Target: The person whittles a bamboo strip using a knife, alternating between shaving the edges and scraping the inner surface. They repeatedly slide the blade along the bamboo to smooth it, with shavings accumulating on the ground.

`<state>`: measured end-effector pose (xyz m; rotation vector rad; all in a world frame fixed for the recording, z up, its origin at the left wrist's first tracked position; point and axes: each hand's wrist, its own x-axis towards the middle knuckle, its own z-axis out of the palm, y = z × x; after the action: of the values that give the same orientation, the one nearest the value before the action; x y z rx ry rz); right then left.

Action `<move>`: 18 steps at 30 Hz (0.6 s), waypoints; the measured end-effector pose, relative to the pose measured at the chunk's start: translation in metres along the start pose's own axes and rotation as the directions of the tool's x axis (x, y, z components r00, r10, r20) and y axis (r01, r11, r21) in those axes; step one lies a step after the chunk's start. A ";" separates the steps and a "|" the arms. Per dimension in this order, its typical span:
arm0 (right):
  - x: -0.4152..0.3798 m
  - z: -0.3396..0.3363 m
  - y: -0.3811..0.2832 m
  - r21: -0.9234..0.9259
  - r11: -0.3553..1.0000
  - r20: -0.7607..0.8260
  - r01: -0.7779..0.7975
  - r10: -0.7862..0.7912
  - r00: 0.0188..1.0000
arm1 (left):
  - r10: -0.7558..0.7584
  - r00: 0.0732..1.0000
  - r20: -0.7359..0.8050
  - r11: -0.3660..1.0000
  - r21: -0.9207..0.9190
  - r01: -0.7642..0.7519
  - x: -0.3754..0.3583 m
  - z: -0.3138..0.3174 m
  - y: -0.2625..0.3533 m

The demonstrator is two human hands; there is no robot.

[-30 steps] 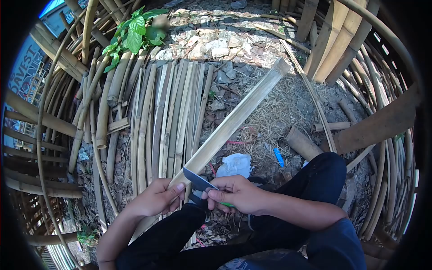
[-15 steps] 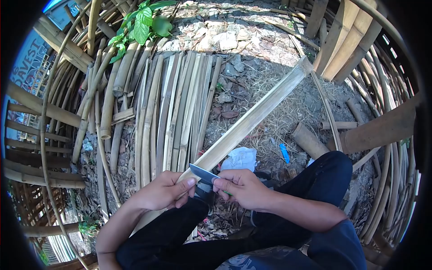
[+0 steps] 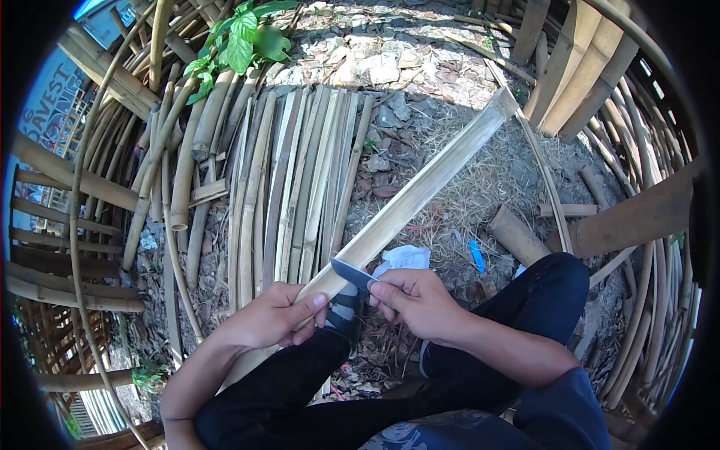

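A long split bamboo strip (image 3: 420, 191) runs diagonally from my lap up to the right, its pale inner face showing. My left hand (image 3: 289, 315) is wrapped round its lower part, thumb on top. In my right hand (image 3: 412, 300) is a knife (image 3: 352, 274), its handle mostly hidden by my fingers. The dark blade lies across the strip, just above my left hand. Beyond my left hand, a row of split bamboo strips (image 3: 300, 187) lies on the ground.
Bamboo poles stand at the left and right (image 3: 637, 210). A cut bamboo piece (image 3: 517, 236), a blue object (image 3: 476, 256) and a white crumpled item (image 3: 405, 259) lie on the leaf-strewn ground. A green plant (image 3: 240, 45) is at the top left.
My right hand has moved a little up and to the right, carrying the knife blade farther along the strip from my left hand. My left hand keeps its hold.
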<state>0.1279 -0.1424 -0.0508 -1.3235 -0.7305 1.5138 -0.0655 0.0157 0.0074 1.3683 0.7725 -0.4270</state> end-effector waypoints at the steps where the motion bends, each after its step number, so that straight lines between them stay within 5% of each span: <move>1: 0.001 -0.005 -0.005 0.023 1.000 -0.072 0.019 -0.018 0.997 | -0.014 1.000 -0.016 1.000 -0.019 0.014 -0.001 -0.001 -0.002; 7: 0.000 -0.026 -0.014 0.171 0.985 -0.197 -0.012 0.047 0.979 | -0.079 0.997 -0.015 0.996 -0.030 0.079 -0.001 -0.002 -0.008; 13: -0.003 0.005 0.008 0.011 1.000 0.115 0.011 -0.012 0.993 | -0.074 0.996 0.040 0.996 -0.051 0.076 -0.001 0.000 -0.003; 18: -0.006 0.003 0.002 -0.039 0.999 0.122 0.020 -0.016 0.992 | -0.030 0.991 0.133 0.993 -0.113 0.045 -0.002 -0.004 -0.006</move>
<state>0.1237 -0.1479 -0.0496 -1.2596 -0.8521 1.5829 -0.0720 0.0180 0.0049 1.2067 0.7049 -0.4889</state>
